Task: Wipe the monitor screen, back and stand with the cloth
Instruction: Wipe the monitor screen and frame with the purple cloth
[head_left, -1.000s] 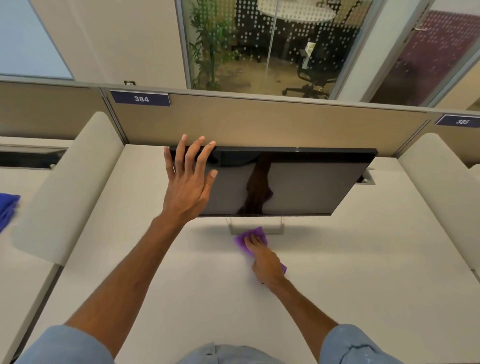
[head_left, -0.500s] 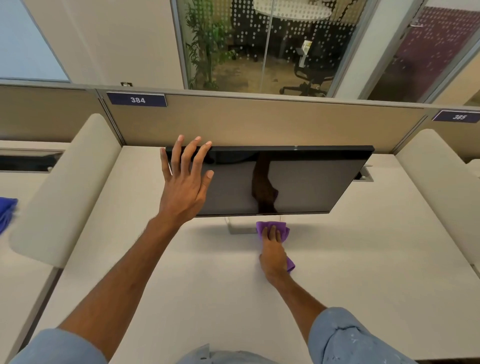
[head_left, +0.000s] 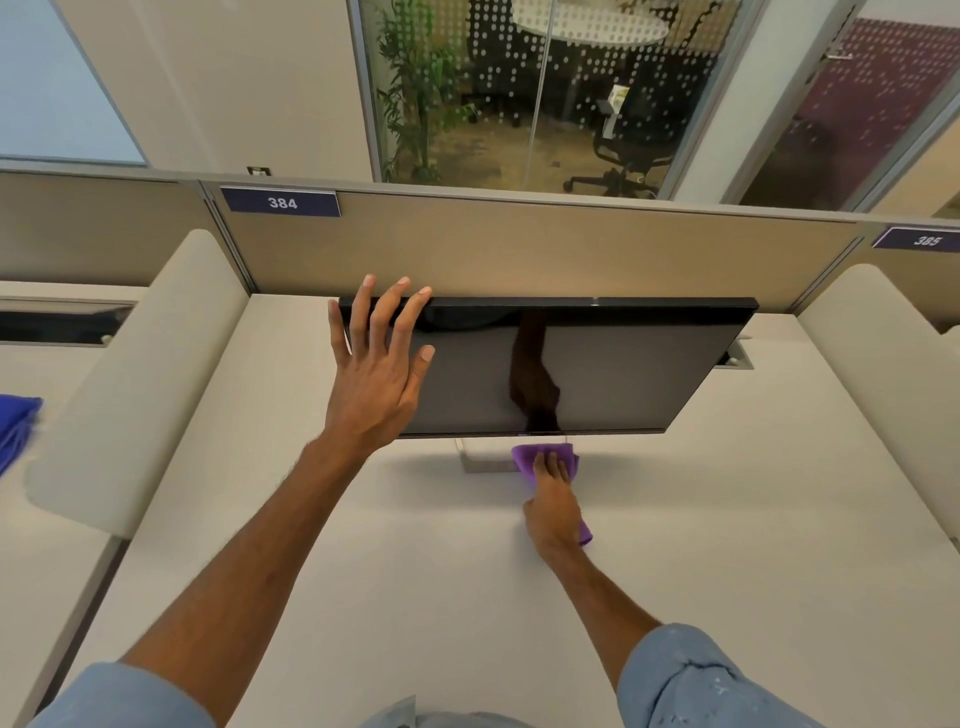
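Observation:
A black monitor (head_left: 613, 364) stands on a white desk, its dark screen facing me and mirroring my right arm. My left hand (head_left: 376, 371) lies flat, fingers spread, against the screen's left edge and top corner. Below the screen, the silver stand base (head_left: 480, 462) shows on the desk. My right hand (head_left: 553, 501) presses a purple cloth (head_left: 545, 460) onto the right part of that base, fingers straight over the cloth. A tail of the cloth sticks out under my wrist. The monitor's back is hidden.
The white desk (head_left: 727, 545) is bounded by a tan partition (head_left: 545, 249) behind and rounded side dividers (head_left: 130, 374) left and right. A blue cloth (head_left: 15, 426) lies on the neighbouring desk at far left. A cable port (head_left: 735, 358) sits behind the monitor's right side.
My right hand slid the purple cloth to the right along the stand base, from its left front to its right part. My left hand stayed on the screen's left edge.

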